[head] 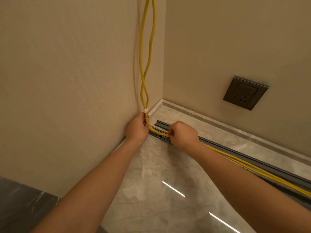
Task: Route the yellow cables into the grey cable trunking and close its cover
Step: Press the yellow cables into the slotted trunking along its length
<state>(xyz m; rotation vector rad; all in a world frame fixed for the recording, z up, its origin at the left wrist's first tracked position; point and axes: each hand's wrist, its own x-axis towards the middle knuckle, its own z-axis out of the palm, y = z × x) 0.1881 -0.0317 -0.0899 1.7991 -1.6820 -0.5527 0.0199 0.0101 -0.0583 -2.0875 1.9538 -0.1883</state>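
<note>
Left hand (137,127) closed around the yellow cables (146,68) just below a white tie (145,110), at the room corner where the 2 strands drop down the wall. Right hand (182,134) curled, thumb and fingers pinching the same cables right over the slotted end of the grey cable trunking (159,134). Between the 2 hands: a short bend, turning the run from vertical to horizontal.

Key relation: trunking laid along the marble surface (148,174), long axis running from the corner out toward the lower right, parallel to the right-hand wall with the dark socket (245,93). Beyond the right hand, cables trailing the same way, lying along the channel's near edge; whether seated inside there, cannot tell. Cover (235,149) resting just behind the channel, parallel to it, not yet fitted.

Likely step in hand: pressing the bend down between the slotted fingers at the corner end. Right hand nearer the unseated length, so better placed to slide outward along the axis; left better kept as anchor at the tie. Probable risk: the bend springing back out once released.
</note>
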